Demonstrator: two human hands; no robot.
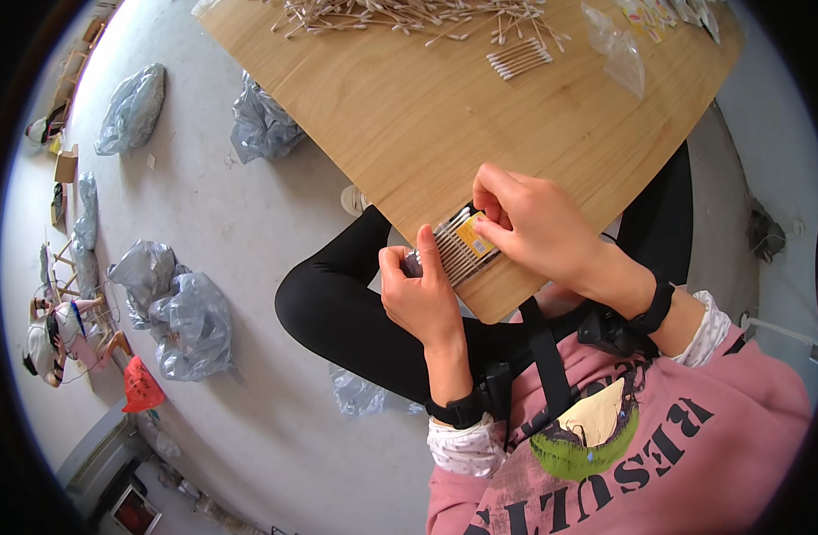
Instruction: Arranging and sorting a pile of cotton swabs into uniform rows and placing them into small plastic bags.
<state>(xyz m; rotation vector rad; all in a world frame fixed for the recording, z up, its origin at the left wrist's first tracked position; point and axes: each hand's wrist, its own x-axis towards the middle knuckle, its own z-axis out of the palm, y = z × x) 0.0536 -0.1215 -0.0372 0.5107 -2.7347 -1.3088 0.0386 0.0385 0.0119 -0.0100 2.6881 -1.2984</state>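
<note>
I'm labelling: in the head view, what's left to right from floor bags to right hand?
Translucent grey plastic bags, bent black-trousered knee, bare left hand, yellow-labelled packet of cotton swabs, bare right hand.

Overall light: we have a bright, pale, diffuse scene.
Upper-left rim: we meet the strongest glare here, nearly white with a violet tinge; light seems to come from this side, its source unclear.
Floor (248, 214): we see soft-edged shadows below the table (516, 116) and around the bent knee (311, 299).
Plastic bags (192, 325): we catch small white glints on their folds.
Black leggings (360, 343): we lose most detail in the dark cloth.
Left hand (418, 299) and right hand (551, 223): we find both well lit and fairly sharp.
Picture edges: we get curved straight lines, small, soft, stretched shapes and a black border.
</note>
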